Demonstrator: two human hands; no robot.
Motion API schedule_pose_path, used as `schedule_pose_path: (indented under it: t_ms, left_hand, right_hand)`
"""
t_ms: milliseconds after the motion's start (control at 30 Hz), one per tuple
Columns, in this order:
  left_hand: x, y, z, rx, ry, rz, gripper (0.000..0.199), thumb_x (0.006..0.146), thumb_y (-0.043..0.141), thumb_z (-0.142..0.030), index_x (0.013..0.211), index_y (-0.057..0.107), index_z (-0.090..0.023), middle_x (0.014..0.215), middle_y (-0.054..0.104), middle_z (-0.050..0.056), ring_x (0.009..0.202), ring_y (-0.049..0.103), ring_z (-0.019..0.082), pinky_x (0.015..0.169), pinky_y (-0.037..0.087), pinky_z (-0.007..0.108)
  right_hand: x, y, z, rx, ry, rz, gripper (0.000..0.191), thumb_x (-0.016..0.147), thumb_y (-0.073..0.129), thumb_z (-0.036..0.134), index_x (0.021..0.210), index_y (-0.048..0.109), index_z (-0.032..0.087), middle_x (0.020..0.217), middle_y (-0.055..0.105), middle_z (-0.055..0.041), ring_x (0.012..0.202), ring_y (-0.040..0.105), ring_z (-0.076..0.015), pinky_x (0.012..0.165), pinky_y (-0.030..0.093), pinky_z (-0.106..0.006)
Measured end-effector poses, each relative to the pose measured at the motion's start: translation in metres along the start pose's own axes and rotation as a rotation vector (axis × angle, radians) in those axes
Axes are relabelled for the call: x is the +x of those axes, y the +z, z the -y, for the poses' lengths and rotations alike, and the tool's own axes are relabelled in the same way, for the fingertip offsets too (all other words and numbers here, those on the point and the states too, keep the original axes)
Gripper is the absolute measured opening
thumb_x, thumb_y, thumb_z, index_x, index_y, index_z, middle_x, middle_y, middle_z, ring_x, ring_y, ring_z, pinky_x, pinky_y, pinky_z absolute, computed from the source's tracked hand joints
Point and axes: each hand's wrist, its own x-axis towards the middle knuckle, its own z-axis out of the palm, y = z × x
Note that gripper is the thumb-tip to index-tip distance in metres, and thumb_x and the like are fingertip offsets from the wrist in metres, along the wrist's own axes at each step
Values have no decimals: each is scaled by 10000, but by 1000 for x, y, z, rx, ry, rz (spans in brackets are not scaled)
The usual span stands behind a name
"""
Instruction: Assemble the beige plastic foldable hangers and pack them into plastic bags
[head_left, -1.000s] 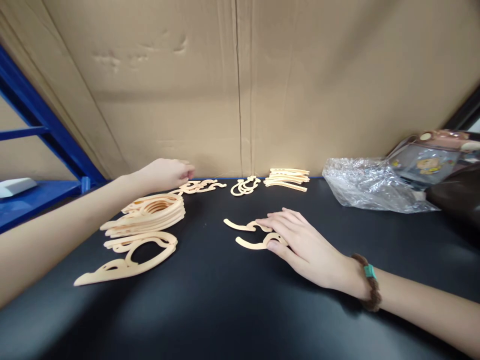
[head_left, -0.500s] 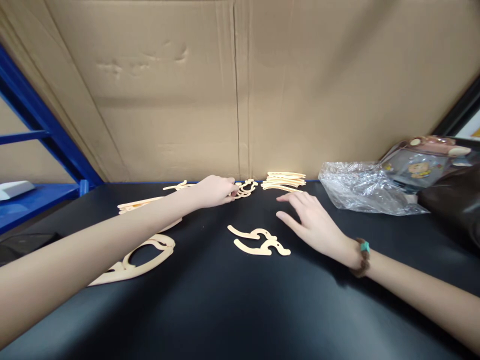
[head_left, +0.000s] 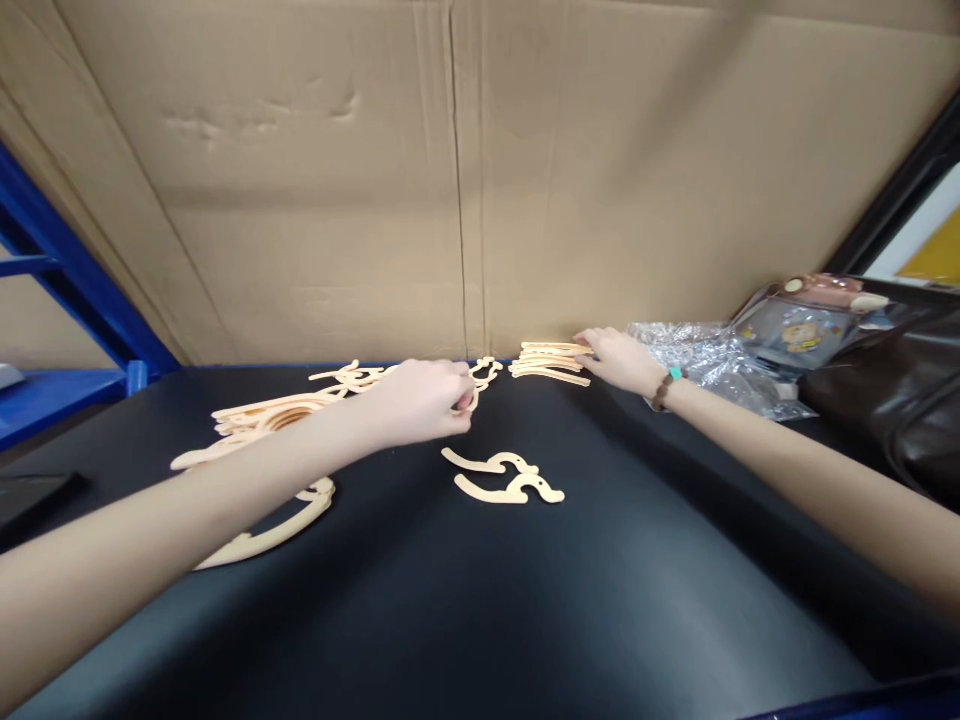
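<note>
My left hand (head_left: 429, 402) is closed in a pinch over the back middle of the table. A pale curved wooden piece (head_left: 474, 402) shows at its fingertips, mostly hidden by them. Other small hooked wooden pieces (head_left: 489, 366) lie just beyond. My right hand (head_left: 616, 360) has thumb and fingers around the right end of several stacked wooden strips (head_left: 546, 358). In front of both hands, two flat S-shaped wooden pieces (head_left: 510, 490) with small holes lie side by side. Under my left forearm are larger curved wooden parts (head_left: 274, 535), partly covered.
More wooden parts (head_left: 259, 412) are piled at the left back on the black tabletop (head_left: 480, 620). A cardboard wall (head_left: 337, 200) closes the back. Crumpled clear plastic (head_left: 697, 350), a transparent container (head_left: 799, 330) and a dark brown bag (head_left: 892, 390) stand at right. Blue metal framing (head_left: 97, 270) is at left.
My right hand has reached forward from above the table to the strip stack. My left hand has drawn slightly back toward me, its fingers curled. The view has shifted a little.
</note>
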Motion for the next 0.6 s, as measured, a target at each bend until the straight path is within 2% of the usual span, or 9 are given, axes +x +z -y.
schedule_pose_path:
  t_ms: [167, 233, 300, 367, 433, 533, 600]
  left_hand:
    - [-20, 10, -30, -156, -25, 2, 107, 792, 512, -191, 706, 575, -195, 794, 612, 1, 661, 574, 146, 515, 318, 254]
    - [-26, 16, -35, -171, -31, -3, 120, 834, 504, -216, 737, 572, -197, 801, 597, -6, 642, 562, 136, 503, 322, 249]
    - [-31, 19, -37, -191, -37, -22, 138, 879, 492, -250, 778, 569, -197, 832, 589, 0, 710, 570, 148, 518, 347, 244]
    - [-36, 20, -37, -213, -32, -57, 166, 923, 465, -294, 850, 577, -196, 893, 595, 19, 833, 569, 175, 592, 401, 250]
    - [-40, 19, -38, -248, -7, -87, 222, 955, 431, -358, 974, 586, -200, 996, 604, 38, 954, 548, 202, 746, 438, 290]
    - [-46, 20, -41, -317, 54, -89, 370, 933, 450, -501, 1150, 556, -222, 1130, 597, 48, 1067, 518, 229, 951, 375, 374]
    - [-49, 21, -44, -344, 69, -85, 424, 904, 486, -541, 1177, 547, -222, 1137, 596, 51, 1075, 518, 237, 958, 371, 384]
  right_hand:
    - [18, 3, -6, -38, -31, 60, 310, 914, 497, 267, 1135, 628, 94, 1123, 641, -157, 1048, 557, -286, 864, 416, -379]
    - [21, 2, -6, -45, -54, 82, 272, 913, 500, 258, 1073, 664, 112, 1092, 648, -147, 1029, 562, -277, 844, 412, -364]
    - [22, 1, -6, -45, -78, 103, 239, 914, 498, 237, 1020, 682, 127, 1065, 657, -131, 996, 575, -257, 818, 408, -340]
    - [22, 0, -6, -39, -96, 115, 225, 918, 492, 219, 992, 685, 131, 1019, 676, -115, 950, 591, -239, 787, 404, -320]
    - [22, 0, -6, -32, -110, 114, 217, 921, 490, 214, 971, 684, 130, 974, 689, -106, 911, 599, -230, 767, 399, -312]
    - [20, -2, -4, -14, -136, 84, 219, 929, 487, 221, 941, 683, 124, 961, 686, -117, 928, 590, -243, 793, 389, -325]
    - [17, -7, 0, 9, -149, 44, 231, 937, 475, 222, 948, 678, 113, 983, 673, -132, 965, 575, -260, 829, 379, -347]
